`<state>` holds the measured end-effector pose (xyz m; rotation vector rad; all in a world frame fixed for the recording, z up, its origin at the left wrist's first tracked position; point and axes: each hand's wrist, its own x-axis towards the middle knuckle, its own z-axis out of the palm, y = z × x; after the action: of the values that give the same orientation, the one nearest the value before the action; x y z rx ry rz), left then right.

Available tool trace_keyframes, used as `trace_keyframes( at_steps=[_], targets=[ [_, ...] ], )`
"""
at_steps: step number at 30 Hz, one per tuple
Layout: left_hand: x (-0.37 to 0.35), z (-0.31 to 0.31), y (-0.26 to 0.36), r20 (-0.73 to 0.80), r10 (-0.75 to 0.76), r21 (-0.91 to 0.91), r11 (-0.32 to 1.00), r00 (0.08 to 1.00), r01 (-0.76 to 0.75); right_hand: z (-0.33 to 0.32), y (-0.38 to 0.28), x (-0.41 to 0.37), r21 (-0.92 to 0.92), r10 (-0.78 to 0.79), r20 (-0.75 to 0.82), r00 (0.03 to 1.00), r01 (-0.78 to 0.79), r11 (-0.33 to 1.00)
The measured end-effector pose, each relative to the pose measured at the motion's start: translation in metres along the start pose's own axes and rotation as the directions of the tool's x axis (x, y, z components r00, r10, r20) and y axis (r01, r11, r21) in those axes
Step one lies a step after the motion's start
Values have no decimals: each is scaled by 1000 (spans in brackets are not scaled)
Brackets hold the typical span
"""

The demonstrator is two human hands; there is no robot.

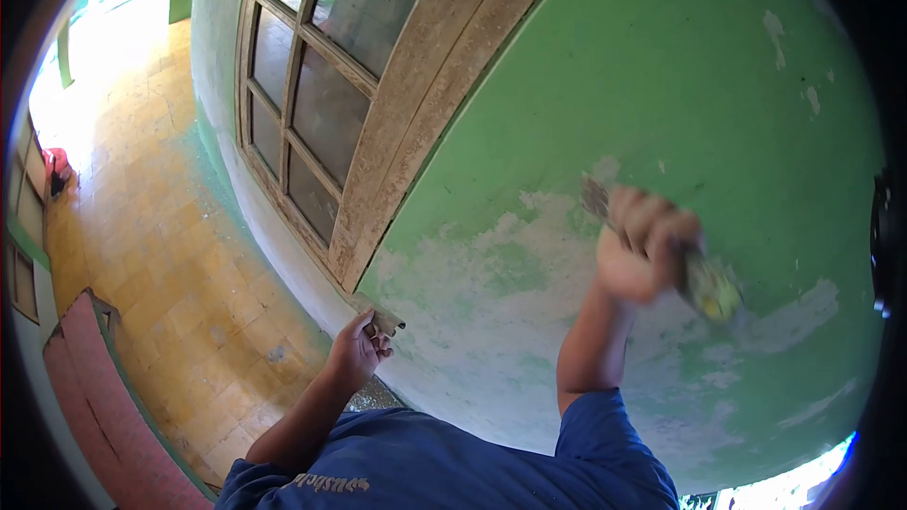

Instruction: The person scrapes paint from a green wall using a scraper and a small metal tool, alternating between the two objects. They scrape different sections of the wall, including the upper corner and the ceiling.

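Whitish patches [543,227] mottle the green painted wall [680,66] — right hand [647,244] clamped on metal-bladed scraper [595,196], left hand [355,351] round brownish ledge [387,320] — beside yellow tiled floor [170,274].

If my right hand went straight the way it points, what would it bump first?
Your right hand would probably meet the green wall, its scraper-like tool first; depth is unclear, so it may already touch.

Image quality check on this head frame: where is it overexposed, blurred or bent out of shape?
Head view: the right hand and its tool are motion-blurred, while the left hand looks fairly sharp; head view: daylight washes out the far end of the tiled floor; head view: strong fisheye bowing of the green wall, with the picture's corners black.
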<state>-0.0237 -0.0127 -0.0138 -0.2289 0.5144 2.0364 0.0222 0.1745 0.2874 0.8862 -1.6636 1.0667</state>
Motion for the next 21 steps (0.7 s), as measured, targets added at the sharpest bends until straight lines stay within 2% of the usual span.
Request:
trace_keyframes(
  at_steps=[1,2,4,5,8,9,13,15,16,18,21],
  targets=[
    [-1,0,1,-21,-1,4,1000,1000,1,5,-8,1,55,-81,30,996,79,995],
    [1,-3,2,-27,4,2,1000,1000,-4,5,-7,3,63,-79,28,996,78,995],
    [3,-10,2,-30,-7,4,1000,1000,7,0,-10,1,-81,-86,-45,995,82,993],
    [3,-11,2,-34,-15,8,1000,999,15,-11,6,-2,-51,-4,-91,996,-1,999],
    [2,-9,5,-11,24,15,1000,1000,-24,-2,8,-3,-44,33,-52,998,-35,998],
    [2,-11,6,-21,25,11,1000,999,-25,1,1,-4,-22,-43,-12,999,43,999],
    [2,-9,7,-54,36,9,999,998,-35,2,-7,-2,-44,-128,33,991,129,991],
    [1,-5,7,-56,27,11,1000,998,-26,-5,9,-2,-42,89,-80,993,-93,995],
    [1,-3,6,-57,27,7,1000,998,-27,-3,6,-2,-42,88,-76,993,-91,995],
    [4,-8,6,-40,27,10,1000,999,-26,5,-6,-3,-31,-70,4,998,71,997],
    [6,-12,5,-35,14,14,1000,999,-13,6,-8,-2,-121,-104,-33,994,99,988]
  ],
)
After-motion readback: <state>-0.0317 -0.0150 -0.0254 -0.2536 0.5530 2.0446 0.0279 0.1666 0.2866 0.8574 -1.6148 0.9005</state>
